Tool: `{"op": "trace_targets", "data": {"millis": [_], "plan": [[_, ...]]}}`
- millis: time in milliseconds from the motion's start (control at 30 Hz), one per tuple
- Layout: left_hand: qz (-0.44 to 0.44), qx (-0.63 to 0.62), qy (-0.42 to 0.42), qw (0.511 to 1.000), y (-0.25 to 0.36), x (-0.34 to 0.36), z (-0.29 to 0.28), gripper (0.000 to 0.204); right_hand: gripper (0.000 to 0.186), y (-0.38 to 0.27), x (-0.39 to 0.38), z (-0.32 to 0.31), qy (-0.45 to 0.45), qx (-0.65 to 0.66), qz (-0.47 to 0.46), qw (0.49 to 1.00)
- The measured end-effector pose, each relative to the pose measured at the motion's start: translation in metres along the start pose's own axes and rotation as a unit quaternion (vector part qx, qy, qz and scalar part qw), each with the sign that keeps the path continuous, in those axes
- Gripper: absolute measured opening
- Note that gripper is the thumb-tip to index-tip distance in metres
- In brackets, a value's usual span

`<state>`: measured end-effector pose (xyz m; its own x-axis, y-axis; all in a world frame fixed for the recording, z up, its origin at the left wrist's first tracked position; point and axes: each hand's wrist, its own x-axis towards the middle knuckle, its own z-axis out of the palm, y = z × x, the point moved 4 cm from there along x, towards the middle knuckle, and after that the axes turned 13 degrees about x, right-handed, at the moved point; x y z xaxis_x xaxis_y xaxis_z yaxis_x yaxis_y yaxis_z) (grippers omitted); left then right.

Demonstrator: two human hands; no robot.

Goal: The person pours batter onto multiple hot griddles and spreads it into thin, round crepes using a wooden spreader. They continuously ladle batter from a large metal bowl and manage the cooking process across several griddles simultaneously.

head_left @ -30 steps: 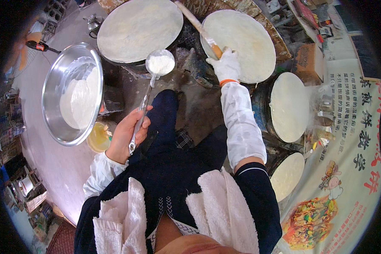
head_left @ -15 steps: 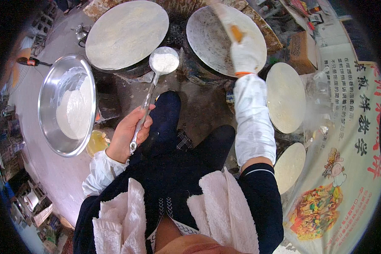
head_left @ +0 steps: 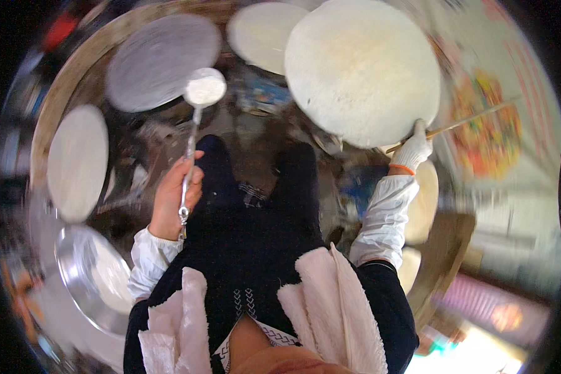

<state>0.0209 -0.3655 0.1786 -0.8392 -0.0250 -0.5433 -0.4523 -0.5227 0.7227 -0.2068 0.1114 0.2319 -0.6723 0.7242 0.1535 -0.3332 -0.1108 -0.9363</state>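
My left hand (head_left: 171, 202) is closed round the handle of a metal ladle (head_left: 194, 128), held out in front of my lap. White batter (head_left: 206, 88) fills the ladle's bowl, which overlaps the near edge of a grey round griddle (head_left: 146, 65) in the view. On the right, my gloved right hand (head_left: 411, 154) grips a thin wooden stick (head_left: 464, 121) that points out to the right. Its fingers are at the near right rim of a big round surface covered in a pale flatbread (head_left: 361, 71). Whether they also pinch the flatbread's edge, I cannot tell.
A metal basin (head_left: 75, 274) of white batter stands at the lower left. More pale round discs surround me: one at left (head_left: 78, 163), one at the back (head_left: 265, 34) and one partly behind my right forearm (head_left: 422, 202). A printed banner (head_left: 523, 124) spreads at right.
My view has swung to the right, blurring the surroundings, and the basin now appears lower left. My right hand has come down from the far right griddle to a pale disc's near rim. The ladle stays held.
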Motion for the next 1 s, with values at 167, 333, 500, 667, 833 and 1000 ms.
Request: {"op": "trace_targets", "data": {"millis": [167, 333, 500, 667, 833, 1000], "plan": [[-0.029, 0.041, -0.167, 0.985, -0.043, 0.043, 0.090, 0.035, 0.021, -0.098, -0.001, -0.323, 0.188, -0.189, -0.039, 0.963], [-0.104, 0.107, -0.306, 0.940, -0.095, 0.074, 0.198, 0.038, 0.018, -0.215, -0.153, -0.557, 0.413, -0.226, -0.082, 0.878], [-0.129, 0.221, -0.354, 0.900, -0.091, 0.020, 0.238, 0.039, 0.021, -0.218, -0.415, -0.712, 0.617, -0.092, -0.055, 0.780], [-0.208, 0.183, -0.414, 0.867, -0.103, 0.024, 0.263, 0.035, 0.023, -0.120, -0.604, -0.750, 0.758, 0.074, -0.131, 0.635], [-0.189, 0.218, -0.397, 0.871, -0.089, 0.003, 0.273, 0.035, 0.032, -0.048, -0.633, -0.718, 0.892, 0.041, 0.026, 0.450], [-0.149, 0.251, -0.415, 0.862, -0.093, 0.002, 0.275, 0.038, 0.031, -0.058, -0.633, -0.715, 0.896, -0.016, 0.058, 0.440]]}}
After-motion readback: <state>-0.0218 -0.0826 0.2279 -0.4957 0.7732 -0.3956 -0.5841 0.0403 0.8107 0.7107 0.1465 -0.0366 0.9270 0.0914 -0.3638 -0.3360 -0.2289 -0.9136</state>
